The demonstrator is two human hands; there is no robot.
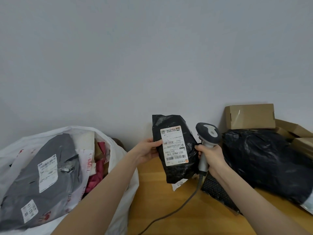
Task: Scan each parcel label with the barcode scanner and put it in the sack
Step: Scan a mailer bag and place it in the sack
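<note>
One parcel in hand: a black parcel (pixel 176 173), held up over the far left part of the wooden table (pixel 160 204).
Long axis: close to upright in the view, with the top end leaning a little left, towards the wall.
Label (pixel 174 145): white, faces the camera and runs along the parcel's length. The print is upside down to the viewer and the barcode sits at the lower end.
Left hand (pixel 147 151): pinches the parcel's left edge at mid-height, with the thumb on the front beside the label.
Right hand (pixel 211 158): wrapped round the handle of the barcode scanner (pixel 209 133). The grey head stands just beside the parcel's upper right edge — which way its window faces I cannot tell.
Cable (pixel 177 209): trails from the handle across the table to its near edge.
Sack (pixel 42 134): white, open-mouthed, off the table's left side. A grey parcel (pixel 50 158) lies on top inside it.
Table's right side: a large black bag (pixel 262 158), with a cardboard box (pixel 249 117) behind it against the wall.
Under the right forearm: a black dotted mailer (pixel 215 187) — flat on the table.
</note>
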